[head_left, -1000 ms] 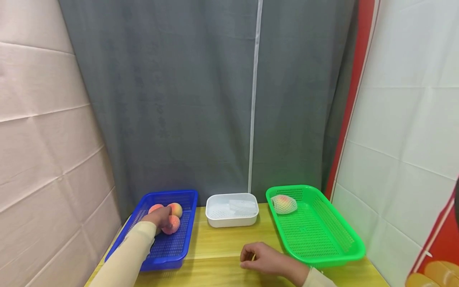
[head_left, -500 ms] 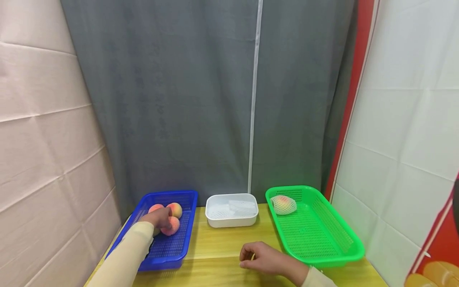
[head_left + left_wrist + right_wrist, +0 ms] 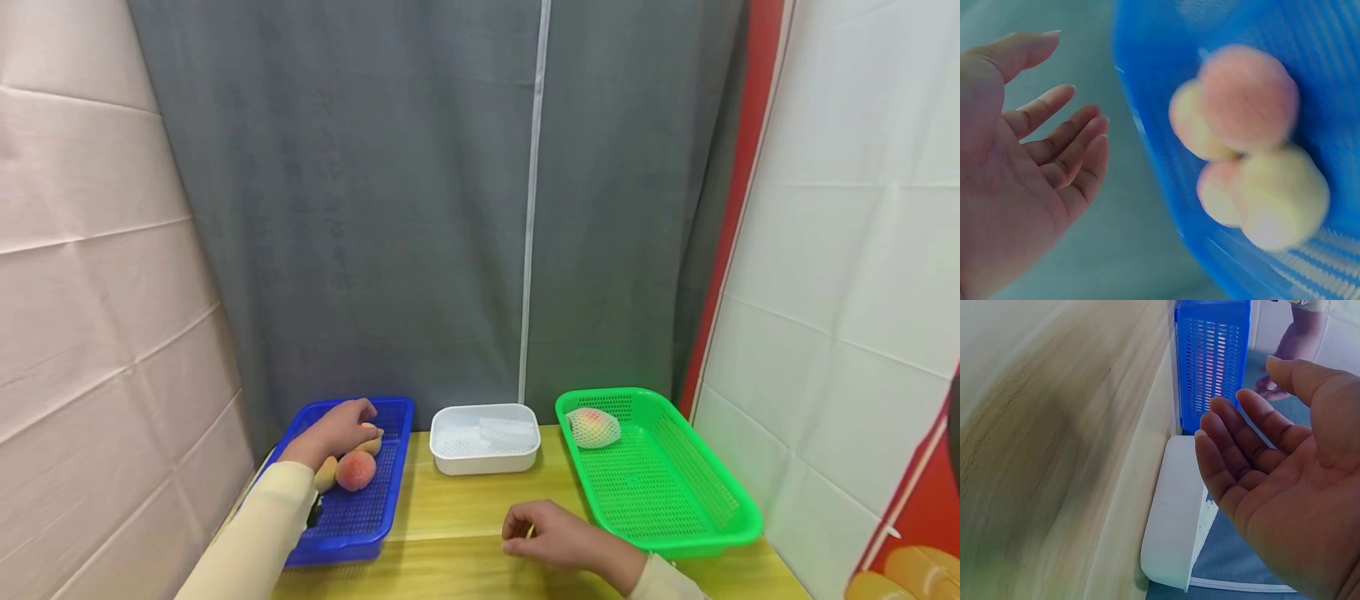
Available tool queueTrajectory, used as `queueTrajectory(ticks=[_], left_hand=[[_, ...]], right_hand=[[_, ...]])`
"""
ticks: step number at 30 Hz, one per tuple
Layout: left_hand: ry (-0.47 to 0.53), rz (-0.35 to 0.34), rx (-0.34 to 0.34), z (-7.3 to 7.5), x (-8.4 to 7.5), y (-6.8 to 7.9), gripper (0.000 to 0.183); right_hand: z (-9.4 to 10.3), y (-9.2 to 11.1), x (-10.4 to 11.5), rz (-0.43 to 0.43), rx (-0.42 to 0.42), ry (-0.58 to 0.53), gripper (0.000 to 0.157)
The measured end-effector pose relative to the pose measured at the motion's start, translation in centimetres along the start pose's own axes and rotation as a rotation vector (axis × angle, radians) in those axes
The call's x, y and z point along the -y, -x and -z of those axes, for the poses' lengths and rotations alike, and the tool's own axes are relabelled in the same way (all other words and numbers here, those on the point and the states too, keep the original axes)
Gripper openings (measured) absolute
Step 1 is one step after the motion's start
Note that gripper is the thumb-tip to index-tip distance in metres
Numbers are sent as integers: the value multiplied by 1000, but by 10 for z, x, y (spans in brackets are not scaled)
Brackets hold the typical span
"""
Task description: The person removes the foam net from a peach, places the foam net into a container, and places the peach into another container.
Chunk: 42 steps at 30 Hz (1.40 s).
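Note:
My left hand is raised over the blue basket at the left, its fingers loosely bent and holding nothing. Below it lie several peaches, among them a reddish one in plain sight; the hand covers part of the group. The left wrist view shows the peaches bunched together, a pink one and a pale yellow one foremost, apart from the fingers. Above the table's front part my right hand hovers with relaxed, loosely curled fingers and an empty palm, as the right wrist view confirms.
Between the baskets stands a white tray with pale, translucent material inside. On the right, a green basket holds one peach in a white foam net. A grey curtain hangs behind the wooden table.
My left hand has come up off the peaches and moved slightly away from me, its fingers leaving the fruit uncovered. The right hand has stayed almost still.

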<state>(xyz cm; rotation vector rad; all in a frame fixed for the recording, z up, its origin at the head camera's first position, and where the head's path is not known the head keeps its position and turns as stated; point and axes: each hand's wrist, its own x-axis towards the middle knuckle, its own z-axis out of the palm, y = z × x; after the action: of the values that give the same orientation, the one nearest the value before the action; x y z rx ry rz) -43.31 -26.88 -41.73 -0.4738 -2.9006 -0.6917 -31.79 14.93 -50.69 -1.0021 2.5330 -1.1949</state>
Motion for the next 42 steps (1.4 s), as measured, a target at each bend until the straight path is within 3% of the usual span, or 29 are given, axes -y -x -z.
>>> queueTrajectory(ticks=[4,11,18,24,29,35,42], left_hand=[[57,-93,-57,-8,-27,9,35],[165,-181,-134,-35,-82,29,22],[277,-305,-180,-79,-118,46,19],[269,-343,-164,-130,-128,59,30],[280,-318,-144,-157,-128,66,33],[329,-305,-82,-168,-128,67,34],[335,-284,-81,-165,-131,67,34]], right_hand=[[2,-2,0,3,-27,25,7],[7,-6,-1,21,-87,80,9],[8,-9,-3,31,-133,75,9],[6,-12,-9,13,-164,94,12],[2,-13,-14,8,-191,124,18],[-1,-12,-17,-10,-199,124,16],[5,-11,-10,-31,-201,141,16]])
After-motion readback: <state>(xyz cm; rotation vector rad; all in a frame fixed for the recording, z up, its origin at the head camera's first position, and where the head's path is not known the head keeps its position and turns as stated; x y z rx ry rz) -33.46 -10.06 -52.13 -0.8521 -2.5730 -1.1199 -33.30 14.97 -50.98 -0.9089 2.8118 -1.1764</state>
